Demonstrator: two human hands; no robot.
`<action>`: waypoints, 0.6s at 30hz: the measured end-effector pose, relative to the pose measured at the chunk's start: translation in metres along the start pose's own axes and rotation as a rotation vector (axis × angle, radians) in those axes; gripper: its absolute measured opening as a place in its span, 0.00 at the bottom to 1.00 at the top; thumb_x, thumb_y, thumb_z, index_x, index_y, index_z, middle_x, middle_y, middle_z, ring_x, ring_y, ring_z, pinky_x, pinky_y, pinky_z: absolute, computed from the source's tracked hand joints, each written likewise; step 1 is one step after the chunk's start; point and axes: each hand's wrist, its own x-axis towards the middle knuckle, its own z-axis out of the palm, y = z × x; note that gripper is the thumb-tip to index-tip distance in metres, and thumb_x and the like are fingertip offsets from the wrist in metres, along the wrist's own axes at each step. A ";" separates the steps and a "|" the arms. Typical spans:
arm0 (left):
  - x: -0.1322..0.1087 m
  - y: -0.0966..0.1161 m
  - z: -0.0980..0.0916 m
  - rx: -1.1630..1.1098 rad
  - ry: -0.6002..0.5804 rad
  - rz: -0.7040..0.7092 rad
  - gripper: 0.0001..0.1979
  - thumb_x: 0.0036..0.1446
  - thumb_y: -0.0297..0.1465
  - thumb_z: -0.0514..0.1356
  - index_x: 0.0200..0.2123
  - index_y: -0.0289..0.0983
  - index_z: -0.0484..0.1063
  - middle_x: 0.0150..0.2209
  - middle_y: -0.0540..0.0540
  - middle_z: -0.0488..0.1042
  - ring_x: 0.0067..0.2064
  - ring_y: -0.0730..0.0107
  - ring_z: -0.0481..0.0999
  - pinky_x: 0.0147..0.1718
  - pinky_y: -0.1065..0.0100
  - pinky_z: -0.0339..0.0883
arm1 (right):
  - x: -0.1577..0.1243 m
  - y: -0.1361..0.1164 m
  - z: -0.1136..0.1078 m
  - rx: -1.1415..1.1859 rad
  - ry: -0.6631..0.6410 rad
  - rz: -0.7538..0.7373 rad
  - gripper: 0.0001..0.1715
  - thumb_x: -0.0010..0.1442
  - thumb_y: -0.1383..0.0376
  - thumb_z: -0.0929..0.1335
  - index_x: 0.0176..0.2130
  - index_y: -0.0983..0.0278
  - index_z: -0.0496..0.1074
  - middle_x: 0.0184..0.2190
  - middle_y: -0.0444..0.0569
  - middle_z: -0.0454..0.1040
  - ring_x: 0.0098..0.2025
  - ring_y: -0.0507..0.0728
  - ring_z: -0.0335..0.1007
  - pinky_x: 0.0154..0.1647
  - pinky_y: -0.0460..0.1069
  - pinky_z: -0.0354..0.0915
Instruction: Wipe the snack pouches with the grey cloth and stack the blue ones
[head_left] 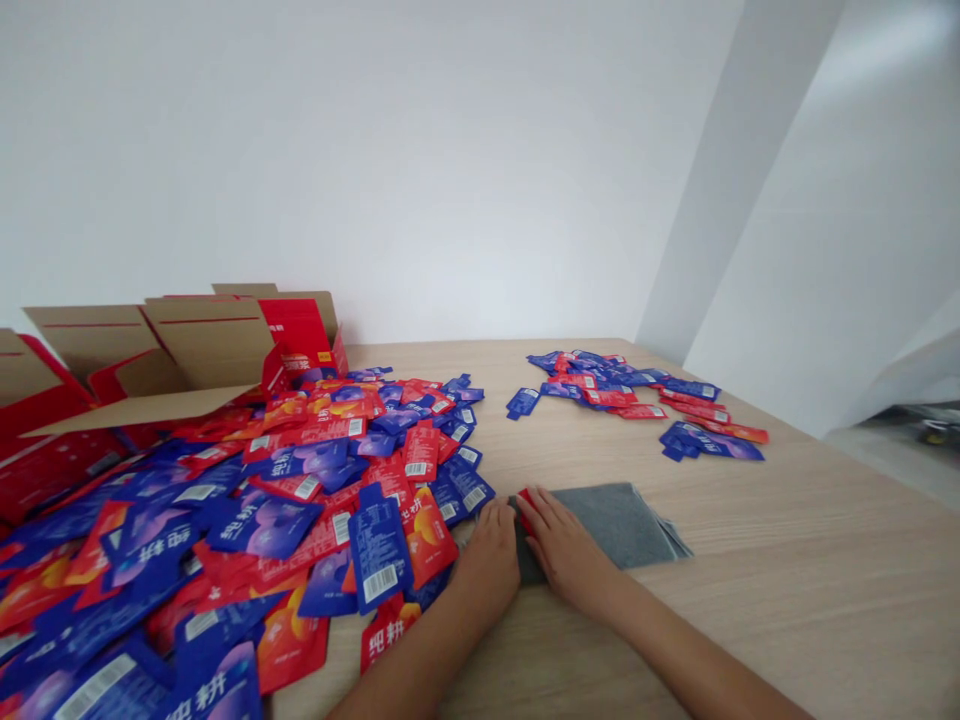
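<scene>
My left hand rests on the wooden table at the left edge of a flat grey pouch, fingers curled against it. My right hand lies on the pouch's left end, fingers together, with a small red packet showing between the fingertips of both hands. The pouch seems to be a thin stack of grey sheets lying flat. Whether either hand grips the red packet is unclear.
A large heap of red and blue sachets covers the table's left half. A smaller scatter of sachets lies at the far right. Open red cardboard boxes stand at the back left. White walls lie behind.
</scene>
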 end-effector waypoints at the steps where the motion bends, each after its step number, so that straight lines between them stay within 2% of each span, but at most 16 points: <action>1: 0.000 0.001 -0.001 0.005 -0.007 -0.002 0.25 0.48 0.16 0.45 0.52 0.26 0.59 0.56 0.32 0.60 0.60 0.57 0.56 0.57 0.56 0.51 | 0.002 0.004 0.006 -0.008 -0.009 -0.004 0.28 0.60 0.68 0.58 0.59 0.69 0.58 0.60 0.58 0.57 0.63 0.61 0.48 0.59 0.59 0.55; 4: 0.000 0.001 -0.001 0.021 -0.011 -0.008 0.24 0.49 0.17 0.45 0.52 0.26 0.59 0.56 0.32 0.60 0.60 0.57 0.56 0.57 0.55 0.51 | 0.008 0.015 0.013 -0.035 0.020 0.018 0.27 0.61 0.68 0.57 0.59 0.72 0.58 0.60 0.60 0.57 0.63 0.61 0.48 0.60 0.58 0.54; 8: 0.000 0.001 -0.002 0.034 -0.028 -0.009 0.24 0.50 0.16 0.45 0.51 0.25 0.60 0.56 0.31 0.60 0.60 0.58 0.56 0.58 0.57 0.50 | 0.008 0.019 0.009 -0.065 0.033 0.056 0.28 0.60 0.65 0.58 0.58 0.73 0.58 0.59 0.63 0.58 0.62 0.63 0.50 0.59 0.60 0.54; 13: -0.002 0.004 -0.006 0.031 -0.048 -0.025 0.24 0.50 0.17 0.45 0.52 0.27 0.60 0.57 0.33 0.60 0.60 0.59 0.55 0.58 0.56 0.49 | -0.001 0.004 -0.013 -0.087 -0.081 0.117 0.29 0.55 0.68 0.60 0.56 0.76 0.62 0.55 0.66 0.64 0.58 0.65 0.58 0.57 0.59 0.56; 18: -0.003 0.005 -0.009 0.009 -0.045 -0.005 0.24 0.49 0.16 0.45 0.50 0.24 0.61 0.57 0.31 0.60 0.60 0.57 0.55 0.58 0.58 0.48 | 0.006 0.006 -0.040 -0.116 -0.137 0.208 0.29 0.52 0.78 0.55 0.52 0.74 0.66 0.45 0.64 0.73 0.46 0.62 0.71 0.46 0.55 0.65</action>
